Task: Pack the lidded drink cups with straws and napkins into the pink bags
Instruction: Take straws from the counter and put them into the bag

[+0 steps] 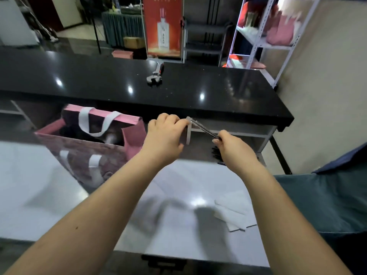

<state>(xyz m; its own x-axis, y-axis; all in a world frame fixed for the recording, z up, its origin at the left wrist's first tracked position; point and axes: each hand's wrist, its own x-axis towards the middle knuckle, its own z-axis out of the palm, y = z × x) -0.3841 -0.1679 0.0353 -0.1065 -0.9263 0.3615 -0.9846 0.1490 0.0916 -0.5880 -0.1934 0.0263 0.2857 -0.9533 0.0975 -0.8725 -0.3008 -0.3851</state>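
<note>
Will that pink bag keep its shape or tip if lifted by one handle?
Likely holds shape: the pink bag stands open on flat walls, suggesting stiff paper. Its white handles droop, so they're probably floppy. One handle alone may tilt it, with something inside.

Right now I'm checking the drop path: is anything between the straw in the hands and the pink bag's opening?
Nothing separate. The left hand and right hand hold the straw by its ends, the left one nearest the pink bag. The bag's mouth gapes open; only its white handle arcs across it.
</note>
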